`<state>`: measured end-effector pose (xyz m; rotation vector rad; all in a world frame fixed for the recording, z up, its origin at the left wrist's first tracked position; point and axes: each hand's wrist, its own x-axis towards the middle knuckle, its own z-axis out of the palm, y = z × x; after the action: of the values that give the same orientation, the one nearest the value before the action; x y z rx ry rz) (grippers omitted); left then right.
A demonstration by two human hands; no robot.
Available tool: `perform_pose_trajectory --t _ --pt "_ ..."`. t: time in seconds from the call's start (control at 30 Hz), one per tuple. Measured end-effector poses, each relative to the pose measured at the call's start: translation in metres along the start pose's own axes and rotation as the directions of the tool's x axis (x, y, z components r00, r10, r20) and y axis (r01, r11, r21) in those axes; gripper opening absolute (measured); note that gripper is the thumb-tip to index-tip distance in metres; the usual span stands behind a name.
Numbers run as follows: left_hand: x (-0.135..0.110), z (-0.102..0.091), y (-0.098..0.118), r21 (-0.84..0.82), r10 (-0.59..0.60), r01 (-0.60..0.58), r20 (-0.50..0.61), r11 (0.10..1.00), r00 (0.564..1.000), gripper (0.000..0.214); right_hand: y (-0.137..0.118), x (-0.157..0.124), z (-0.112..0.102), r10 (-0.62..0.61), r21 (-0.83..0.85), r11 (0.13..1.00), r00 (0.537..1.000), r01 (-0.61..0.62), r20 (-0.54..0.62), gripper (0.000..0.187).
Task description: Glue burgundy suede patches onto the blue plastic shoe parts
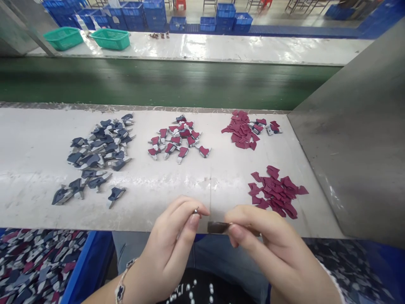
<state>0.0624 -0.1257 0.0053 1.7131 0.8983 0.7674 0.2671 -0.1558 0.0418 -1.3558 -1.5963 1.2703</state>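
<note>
My left hand [179, 236] is closed in a pinch above the table's near edge. A tiny shiny metallic tip [196, 210] shows between its thumb and forefinger; the rest of that piece is hidden. Just to the right, my right hand [265, 240] grips a dark brown flat strip [218, 227] between thumb and fingers, its blunt end pointing at the left hand. The strip and the left fingers are slightly apart. Beyond my right hand lies a pile of loose maroon pieces [275, 190]. Grey-and-navy parts with maroon faces [175, 139] form a group in the middle.
Navy-and-grey parts [104, 145] are heaped at left. Another maroon pile [241, 128] lies at the back right. A metal panel [354, 139] bounds the right side. Behind the table runs a green belt [158, 82]. A blue bin [90, 261] full of parts stands at lower left.
</note>
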Motion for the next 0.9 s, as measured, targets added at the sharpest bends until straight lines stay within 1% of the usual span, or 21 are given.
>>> perform_pose_trajectory --t 0.1,0.17,0.27,0.33,0.37,0.4,0.43,0.47,0.5,0.53,0.57,0.6,0.63,0.7,0.73,0.77,0.8,0.83,0.9 --pt "-0.001 -0.001 0.002 -0.015 0.034 -0.033 0.043 0.999 0.998 0.019 0.000 0.002 0.007 0.027 -0.012 1.000 0.994 -0.026 0.104 0.026" --pt "-0.002 0.000 0.003 -0.020 0.039 -0.038 0.066 0.999 0.997 0.018 0.001 0.004 0.008 0.058 -0.032 0.998 0.989 -0.054 0.139 0.027" --pt "-0.002 0.000 0.005 -0.015 0.027 -0.026 0.084 1.000 0.996 0.018 0.002 0.006 0.010 0.068 -0.024 0.998 0.993 -0.066 0.099 0.026" --pt "-0.002 0.001 0.006 0.009 0.023 -0.024 0.085 1.000 0.996 0.017 0.004 0.008 0.011 0.035 0.014 0.999 0.996 -0.036 0.084 0.026" --pt "-0.003 0.002 0.006 0.024 0.023 -0.025 0.078 0.999 0.997 0.017 0.006 0.009 0.010 0.015 0.033 0.999 0.998 -0.016 0.053 0.025" --pt "-0.004 0.003 0.006 0.042 0.029 -0.032 0.070 0.999 0.997 0.016 0.009 0.011 0.008 0.007 0.044 0.999 1.000 -0.006 -0.027 0.024" --pt "-0.005 0.004 0.005 0.060 0.038 -0.042 0.065 0.997 0.997 0.016 0.012 0.012 0.004 0.007 0.052 0.999 0.989 0.001 -0.147 0.023" --pt "-0.007 0.005 0.004 0.073 0.044 -0.048 0.063 0.996 0.997 0.017 0.016 0.013 -0.001 0.015 0.059 0.998 0.955 0.002 -0.296 0.022" --pt "-0.008 0.005 0.003 0.081 0.042 -0.047 0.061 0.996 0.997 0.017 0.019 0.013 -0.007 0.029 0.066 0.998 0.894 0.001 -0.447 0.021" --pt "-0.010 0.006 0.002 0.083 0.033 -0.038 0.055 0.996 0.998 0.018 0.021 0.012 -0.012 0.038 0.073 0.997 0.841 0.001 -0.540 0.021" --pt "-0.011 0.007 0.001 0.080 0.015 -0.019 0.046 0.997 0.999 0.018 0.021 0.011 -0.017 0.048 0.077 0.997 0.816 -0.004 -0.577 0.022" --pt "-0.011 0.007 0.000 0.074 -0.007 0.005 0.029 0.997 1.000 0.019 0.020 0.010 -0.020 0.048 0.070 0.997 0.833 -0.011 -0.551 0.024" --pt "-0.011 0.007 -0.001 0.068 -0.025 0.024 0.008 0.997 1.000 0.020 0.017 0.008 -0.021 0.039 0.056 0.998 0.867 -0.013 -0.497 0.025" --pt "-0.009 0.007 -0.001 0.063 -0.032 0.033 -0.013 0.997 0.999 0.023 0.009 0.003 -0.017 0.005 0.016 1.000 0.947 0.000 -0.321 0.028" --pt "-0.008 0.007 -0.001 0.059 -0.022 0.022 -0.011 0.998 1.000 0.023 0.005 0.001 -0.013 -0.011 0.002 1.000 0.976 0.012 -0.217 0.028" --pt "-0.007 0.006 0.000 0.054 -0.005 0.006 -0.003 0.999 1.000 0.023 0.002 -0.001 -0.008 -0.020 -0.005 1.000 0.992 0.020 -0.123 0.027" --pt "-0.006 0.006 0.001 0.049 0.012 -0.012 0.007 0.999 1.000 0.023 -0.001 -0.002 -0.003 -0.013 -0.009 1.000 0.999 0.012 -0.043 0.025" --pt "-0.005 0.006 0.002 0.045 0.027 -0.028 0.017 0.999 0.999 0.022 -0.003 -0.002 0.002 0.007 -0.013 1.000 1.000 -0.007 0.014 0.024" --pt "-0.004 0.005 0.003 0.043 0.048 -0.049 0.026 0.998 0.999 0.021 -0.003 -0.002 0.008 0.062 -0.031 0.998 0.995 -0.060 0.072 0.023"
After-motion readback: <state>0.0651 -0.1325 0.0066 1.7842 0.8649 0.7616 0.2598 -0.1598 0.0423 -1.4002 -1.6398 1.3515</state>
